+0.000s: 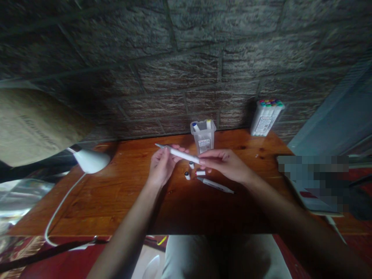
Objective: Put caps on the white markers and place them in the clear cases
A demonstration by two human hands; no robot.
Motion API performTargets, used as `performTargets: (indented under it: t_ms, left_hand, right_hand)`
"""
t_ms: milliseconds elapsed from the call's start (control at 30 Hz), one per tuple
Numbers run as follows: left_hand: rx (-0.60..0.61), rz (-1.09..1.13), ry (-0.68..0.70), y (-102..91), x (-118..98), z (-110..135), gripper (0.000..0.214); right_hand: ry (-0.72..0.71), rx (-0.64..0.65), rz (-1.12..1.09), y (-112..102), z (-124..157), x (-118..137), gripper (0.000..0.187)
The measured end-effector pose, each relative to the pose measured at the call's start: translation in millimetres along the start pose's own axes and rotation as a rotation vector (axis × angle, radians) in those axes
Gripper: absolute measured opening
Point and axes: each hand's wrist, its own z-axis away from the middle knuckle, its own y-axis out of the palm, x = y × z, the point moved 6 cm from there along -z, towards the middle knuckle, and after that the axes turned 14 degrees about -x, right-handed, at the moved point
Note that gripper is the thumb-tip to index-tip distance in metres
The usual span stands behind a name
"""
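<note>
A white marker pen (178, 154) is held level above the wooden table (122, 193). My left hand (162, 166) grips its left part with closed fingers. My right hand (223, 162) pinches its right end. Under the hands lie three small caps (192, 170) and a second white marker (216, 185). Just behind the hands stands a clear plastic marker box (203, 136) with two markers upright in it.
A full pack of coloured markers (266, 117) stands at the back right against the brick wall. A white desk lamp (90, 161) with its cord sits at the left. A notebook (312, 201) lies at the right edge.
</note>
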Motion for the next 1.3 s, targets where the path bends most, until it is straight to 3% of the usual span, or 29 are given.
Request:
performTargets:
  t_ms: [300,467,633,733,1100,1300]
  left_hand:
    - [-0.042,-0.001,-0.021,0.4,2,0,0.035]
    - [-0.045,-0.006,-0.031,1.4,3,0,0.036]
    - [-0.030,-0.012,-0.020,3.4,3,3,0.038]
    - [-0.058,-0.026,-0.014,3.2,3,4,0.038]
    - [-0.066,-0.042,-0.063,4.9,5,6,0.039]
    - [-0.056,-0.108,0.078,1.7,5,4,0.030]
  right_hand:
    - [0.103,-0.021,-0.125,6,2,-10,0.037]
    - [-0.058,-0.049,0.043,7,3,-2,0.032]
    - [-0.294,-0.104,0.487,9,8,3,0.030]
    - [-0.361,-0.083,0.540,13,10,3,0.033]
    - [-0.265,-0.087,0.407,23,13,-11,0.038]
    - [-0.165,-0.088,0.356,20,11,-20,0.038]
